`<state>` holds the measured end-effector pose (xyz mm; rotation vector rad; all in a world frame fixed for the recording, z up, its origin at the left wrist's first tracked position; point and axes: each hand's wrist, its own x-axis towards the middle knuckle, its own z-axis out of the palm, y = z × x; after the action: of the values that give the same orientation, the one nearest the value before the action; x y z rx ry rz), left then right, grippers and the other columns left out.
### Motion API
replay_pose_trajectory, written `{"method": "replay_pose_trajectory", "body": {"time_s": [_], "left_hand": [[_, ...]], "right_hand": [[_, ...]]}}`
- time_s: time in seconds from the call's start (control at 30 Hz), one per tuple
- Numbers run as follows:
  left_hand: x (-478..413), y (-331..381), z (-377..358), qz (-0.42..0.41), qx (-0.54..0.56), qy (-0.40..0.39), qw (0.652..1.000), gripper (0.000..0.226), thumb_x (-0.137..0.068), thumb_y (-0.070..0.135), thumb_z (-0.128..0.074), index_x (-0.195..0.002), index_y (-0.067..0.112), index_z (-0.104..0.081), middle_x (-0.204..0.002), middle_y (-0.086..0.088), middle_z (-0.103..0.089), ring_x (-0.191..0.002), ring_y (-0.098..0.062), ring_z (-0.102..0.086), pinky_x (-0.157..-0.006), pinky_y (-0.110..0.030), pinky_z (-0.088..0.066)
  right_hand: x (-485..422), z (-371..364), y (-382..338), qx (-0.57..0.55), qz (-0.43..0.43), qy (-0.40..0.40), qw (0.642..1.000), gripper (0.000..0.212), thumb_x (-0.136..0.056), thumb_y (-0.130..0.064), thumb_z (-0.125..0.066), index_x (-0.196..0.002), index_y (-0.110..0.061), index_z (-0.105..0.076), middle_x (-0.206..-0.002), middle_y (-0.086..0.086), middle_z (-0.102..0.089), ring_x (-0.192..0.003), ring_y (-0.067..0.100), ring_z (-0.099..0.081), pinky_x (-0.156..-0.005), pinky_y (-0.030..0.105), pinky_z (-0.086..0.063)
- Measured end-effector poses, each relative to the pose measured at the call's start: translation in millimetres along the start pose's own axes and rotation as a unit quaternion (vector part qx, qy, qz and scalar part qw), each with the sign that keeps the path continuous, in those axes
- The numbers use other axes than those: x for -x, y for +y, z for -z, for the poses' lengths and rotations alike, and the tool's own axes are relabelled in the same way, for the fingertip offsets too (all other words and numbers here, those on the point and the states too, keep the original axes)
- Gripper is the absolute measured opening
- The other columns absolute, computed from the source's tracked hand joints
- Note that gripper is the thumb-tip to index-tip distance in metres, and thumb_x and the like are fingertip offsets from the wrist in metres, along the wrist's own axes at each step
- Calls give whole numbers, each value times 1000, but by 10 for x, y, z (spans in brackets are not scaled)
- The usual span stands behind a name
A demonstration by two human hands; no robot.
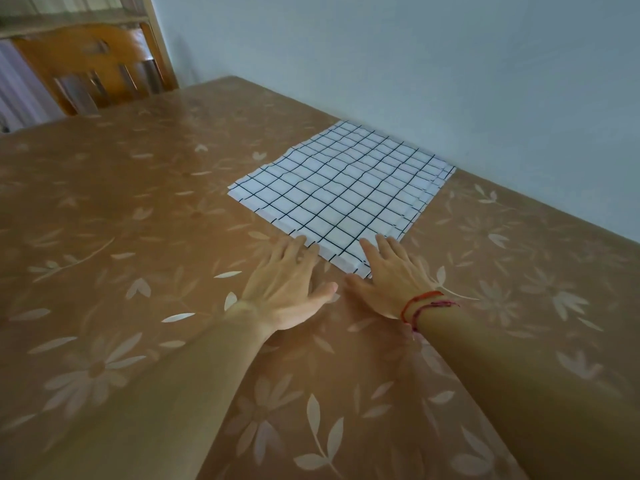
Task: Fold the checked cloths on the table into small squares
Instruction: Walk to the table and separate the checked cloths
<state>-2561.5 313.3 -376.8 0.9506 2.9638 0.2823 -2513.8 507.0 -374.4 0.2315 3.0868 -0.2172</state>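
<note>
**Cloth part-folded; further folds outstanding**

One cloth (346, 188) is found on the counter (138, 220), laid flat near the far right edge, with its far corner close against the wall (415, 64). Stacked edges are seen along its near-left side and at its right corner, so it is judged to have been folded at least once. A broad square is still presented; reduction to a small square is judged to remain. No other cloth is seen.

The left hand (287, 289) and right hand (391, 275) are placed at the cloth's near corner. The fingers (369, 251) of both are held straight and spread, and nothing is gripped. The right fingers are laid on the cloth; the left fingertips are set at its near-left edge.

The cloth is thin white fabric crossed by a fine black grid, slightly rippled. The counter is covered in a glossy tan sheet printed with pale flowers and leaves. A red thread band (426, 301) is worn on the right wrist. A wooden chair (93, 64) is noted beyond the far left corner.
</note>
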Motion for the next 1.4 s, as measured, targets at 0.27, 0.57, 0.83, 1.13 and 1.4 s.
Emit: {"method": "replay_pose_trajectory", "body": {"time_s": [0.27, 0.57, 0.83, 1.13, 1.4], "left_hand": [[5, 10, -59, -7, 6, -10, 1000, 79, -89, 65, -34, -151, 18, -23, -158, -2, -19, -146, -21, -11, -116, -41, -26], [-282, 286, -55, 4, 64, -48, 997, 54, -103, 41, -30, -154, 28, -17, -164, 0, -4, -150, -18, 1, -117, -43, -15], [-530, 307, -240, 1, 22, 57, 998, 21, -95, 34, -50, -86, 20, -62, -95, 4, -57, -103, -20, -53, -75, -29, -38], [-445, 289, -233, -37, 28, 113, 992, 3, -83, 18, -69, -83, 16, -66, -91, 5, -67, -91, -20, -59, -70, -29, -41], [-98, 537, 72, -111, 98, 153, 977, 30, -96, 29, -40, -84, 15, -64, -71, 3, -61, -68, -18, -56, -61, -34, -44]], "right_hand": [[206, -105, 27, 78, 82, 39, 993, 70, -90, -59, -21, -147, -22, -32, -140, 0, -49, -136, 20, -36, -105, 39, -32], [340, -148, 62, 64, 89, 59, 992, 61, -94, -52, -33, -143, -16, -41, -137, 1, -54, -131, 21, -44, -102, 38, -37], [354, -207, 73, -7, 67, 69, 995, 61, -92, -43, -45, -146, -16, -34, -143, -3, -46, -134, 18, -38, -107, 35, -30], [280, -133, 89, -44, 10, 153, 987, 65, -81, -28, -63, -141, -17, -42, -145, 17, -40, -125, 33, -46, -100, 46, -37], [369, 100, 130, -40, 7, 195, 980, 54, -74, -19, -68, -128, -23, -58, -137, 15, -50, -124, 30, -49, -94, 45, -43]]}}
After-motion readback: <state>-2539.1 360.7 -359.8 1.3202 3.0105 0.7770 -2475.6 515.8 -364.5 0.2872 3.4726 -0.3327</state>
